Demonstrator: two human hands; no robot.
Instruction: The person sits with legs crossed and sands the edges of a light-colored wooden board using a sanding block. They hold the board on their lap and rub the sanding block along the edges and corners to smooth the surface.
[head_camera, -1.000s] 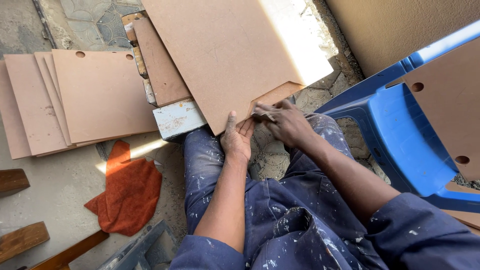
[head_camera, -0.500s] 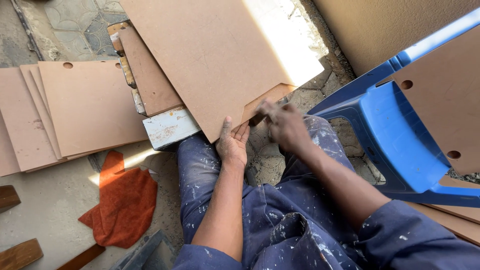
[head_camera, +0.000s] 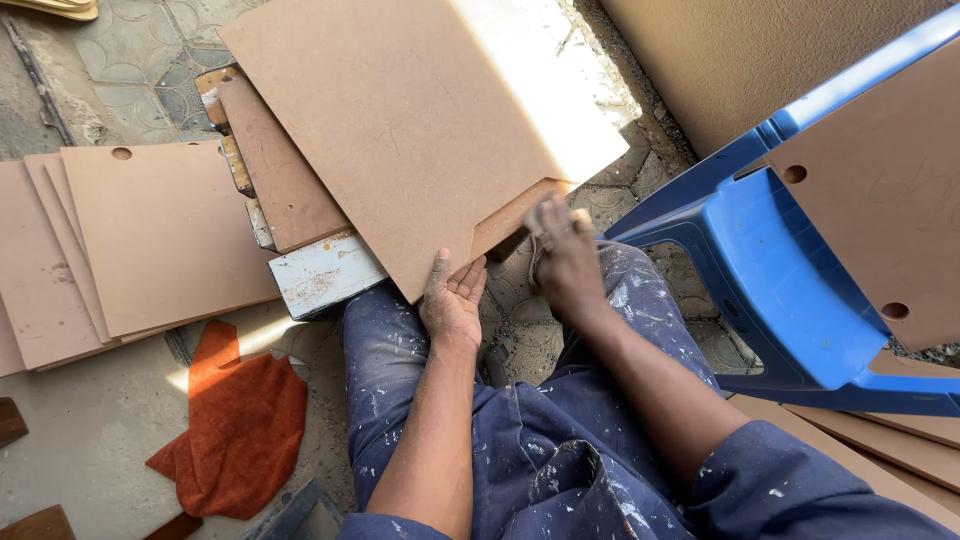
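The large brown board (head_camera: 400, 130) lies tilted across the person's knees, its notched near corner pointing at the lap. The left hand (head_camera: 452, 300) cups that corner from below, fingers curled up against the edge, so its grip is closed on the board. The right hand (head_camera: 562, 255) is blurred at the notch; whether its grip holds anything cannot be told. A stack of 3 or more thinner panels (head_camera: 150, 240) lies left, an orange rag (head_camera: 240, 420) below it, a blue plastic chair (head_camera: 790, 290) right.
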